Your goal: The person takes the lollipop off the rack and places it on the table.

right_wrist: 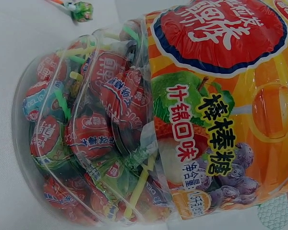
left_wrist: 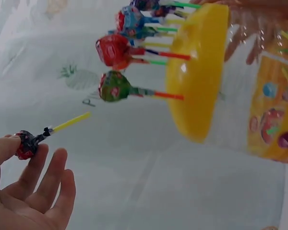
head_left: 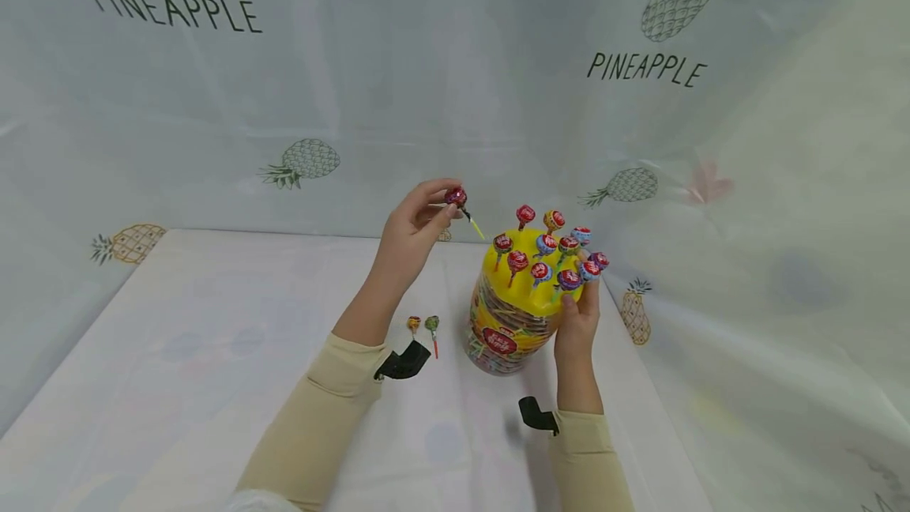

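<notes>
My left hand [head_left: 419,220] pinches a lollipop [head_left: 456,197] by its dark red wrapped head, between thumb and fingertips. Its yellow stick points down and to the right, toward the jar but apart from it. In the left wrist view the other fingers of that hand are loosely bent. A clear candy jar [head_left: 501,342] stands on the table, with several lollipops stuck stick-down in its yellow lid [head_left: 524,297]. My right hand [head_left: 579,330] grips the jar's right side near the lid; part of its fingers is hidden. Wrapped lollipops [right_wrist: 93,134] fill the jar's lower part.
Two loose lollipops, an orange one [head_left: 414,324] and a green one [head_left: 432,324], lie on the white table [head_left: 213,370] left of the jar. A pale sheet [head_left: 426,85] printed with pineapples hangs behind the table and along the right side.
</notes>
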The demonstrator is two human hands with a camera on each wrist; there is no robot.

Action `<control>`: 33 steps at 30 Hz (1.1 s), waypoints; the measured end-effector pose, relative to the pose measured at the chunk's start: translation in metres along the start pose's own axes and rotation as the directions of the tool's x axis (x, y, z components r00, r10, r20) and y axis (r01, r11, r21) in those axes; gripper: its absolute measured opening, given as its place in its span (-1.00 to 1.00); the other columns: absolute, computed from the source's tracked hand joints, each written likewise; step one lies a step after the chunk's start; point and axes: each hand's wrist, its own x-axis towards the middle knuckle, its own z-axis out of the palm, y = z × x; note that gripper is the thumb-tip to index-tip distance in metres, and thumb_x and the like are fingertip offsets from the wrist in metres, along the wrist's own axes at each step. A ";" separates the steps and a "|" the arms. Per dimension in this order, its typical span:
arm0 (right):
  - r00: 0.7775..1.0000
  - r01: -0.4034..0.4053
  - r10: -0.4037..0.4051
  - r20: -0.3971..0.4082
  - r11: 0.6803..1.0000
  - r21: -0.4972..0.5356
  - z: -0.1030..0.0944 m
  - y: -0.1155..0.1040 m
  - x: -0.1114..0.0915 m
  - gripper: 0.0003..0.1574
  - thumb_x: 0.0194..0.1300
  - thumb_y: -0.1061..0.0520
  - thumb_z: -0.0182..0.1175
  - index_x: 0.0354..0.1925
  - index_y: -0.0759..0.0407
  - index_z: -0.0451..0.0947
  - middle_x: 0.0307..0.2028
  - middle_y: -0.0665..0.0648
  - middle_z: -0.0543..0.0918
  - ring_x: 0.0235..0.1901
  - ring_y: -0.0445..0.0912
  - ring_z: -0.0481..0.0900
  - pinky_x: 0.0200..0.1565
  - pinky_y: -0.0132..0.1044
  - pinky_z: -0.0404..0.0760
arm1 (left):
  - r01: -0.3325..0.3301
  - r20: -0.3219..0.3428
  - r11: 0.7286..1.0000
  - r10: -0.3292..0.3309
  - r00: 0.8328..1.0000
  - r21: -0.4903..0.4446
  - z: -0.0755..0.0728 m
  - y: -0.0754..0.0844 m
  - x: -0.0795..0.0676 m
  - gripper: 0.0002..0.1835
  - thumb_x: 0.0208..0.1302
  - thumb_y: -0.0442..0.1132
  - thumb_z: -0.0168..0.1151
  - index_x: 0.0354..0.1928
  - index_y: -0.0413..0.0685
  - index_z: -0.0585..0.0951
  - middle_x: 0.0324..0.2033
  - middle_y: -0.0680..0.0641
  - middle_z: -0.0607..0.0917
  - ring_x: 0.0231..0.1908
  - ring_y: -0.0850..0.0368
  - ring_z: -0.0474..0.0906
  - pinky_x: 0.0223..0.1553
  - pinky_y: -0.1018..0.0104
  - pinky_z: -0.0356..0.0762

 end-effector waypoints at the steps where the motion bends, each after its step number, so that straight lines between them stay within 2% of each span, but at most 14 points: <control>1: 1.000 -0.005 0.005 -0.005 1.000 0.000 0.001 0.000 0.000 -0.26 0.39 -0.04 0.18 0.45 -0.04 0.23 0.39 0.17 0.25 0.33 0.06 0.24 0.26 -0.32 0.33 | 0.009 -0.004 1.000 -0.009 1.000 -0.015 -0.003 -0.002 -0.002 -0.65 0.44 -0.23 0.12 0.22 0.03 0.50 0.01 -0.05 0.58 -0.08 0.09 0.61 0.04 0.06 0.53; 4: 0.999 -0.022 0.022 -0.023 1.000 -0.004 0.002 -0.002 -0.001 -0.30 0.42 0.01 0.14 0.45 -0.05 0.23 0.40 0.16 0.24 0.33 0.06 0.24 0.24 -0.32 0.36 | 0.038 -0.013 0.998 -0.039 0.999 -0.040 -0.012 -0.009 -0.010 -0.66 0.45 -0.28 0.10 0.22 -0.05 0.48 0.02 -0.10 0.55 -0.09 0.03 0.63 0.04 0.02 0.52; 9: 0.999 -0.027 0.027 -0.032 0.999 -0.017 0.002 -0.005 -0.001 -0.32 0.44 0.05 0.11 0.46 -0.02 0.22 0.41 0.15 0.23 0.34 0.06 0.23 0.24 -0.33 0.36 | 0.120 -0.036 0.992 -0.121 0.992 -0.027 -0.020 -0.022 -0.026 -0.68 0.46 -0.30 0.08 0.20 -0.11 0.47 0.04 -0.13 0.52 -0.09 -0.01 0.64 0.03 0.17 0.56; 17: 1.000 -0.021 0.021 -0.020 1.000 0.009 0.003 -0.005 -0.001 -0.32 0.42 0.03 0.12 0.44 -0.06 0.25 0.39 0.17 0.23 0.35 0.06 0.21 0.24 -0.34 0.36 | 0.236 -0.102 0.972 -0.236 0.966 -0.012 -0.030 -0.050 -0.049 -0.70 0.47 -0.30 0.07 0.18 -0.15 0.52 0.04 -0.19 0.52 -0.18 -0.09 0.68 -0.10 0.29 0.62; 22: 1.000 -0.001 0.001 -0.024 1.000 -0.008 0.003 -0.003 -0.002 -0.27 0.40 -0.04 0.15 0.45 -0.01 0.22 0.37 0.18 0.26 0.33 0.07 0.24 0.23 -0.33 0.37 | 0.344 -0.126 0.939 -0.342 0.931 -0.005 -0.036 -0.071 -0.066 -0.67 0.44 -0.30 0.12 0.19 -0.14 0.53 0.02 -0.19 0.53 -0.23 -0.06 0.69 -0.16 0.30 0.64; 29: 1.000 -0.001 0.001 -0.016 1.000 0.005 0.003 -0.002 -0.001 -0.30 0.42 0.00 0.13 0.46 -0.05 0.22 0.37 0.17 0.27 0.33 0.05 0.25 0.23 -0.33 0.37 | 0.508 -0.170 0.855 -0.489 0.856 0.100 -0.043 -0.104 -0.088 -0.54 0.28 -0.35 0.29 0.22 -0.02 0.52 0.02 -0.15 0.57 -0.24 0.10 0.69 -0.17 0.27 0.59; 33: 1.000 -0.011 0.012 -0.018 1.000 0.010 0.004 -0.003 -0.001 -0.31 0.43 0.03 0.11 0.46 -0.06 0.21 0.38 0.16 0.26 0.32 0.04 0.26 0.23 -0.33 0.37 | 0.543 -0.182 0.826 -0.518 0.836 0.148 -0.045 -0.127 -0.101 -0.53 0.26 -0.37 0.32 0.21 -0.02 0.53 -0.01 -0.17 0.58 -0.22 0.03 0.67 -0.24 0.25 0.53</control>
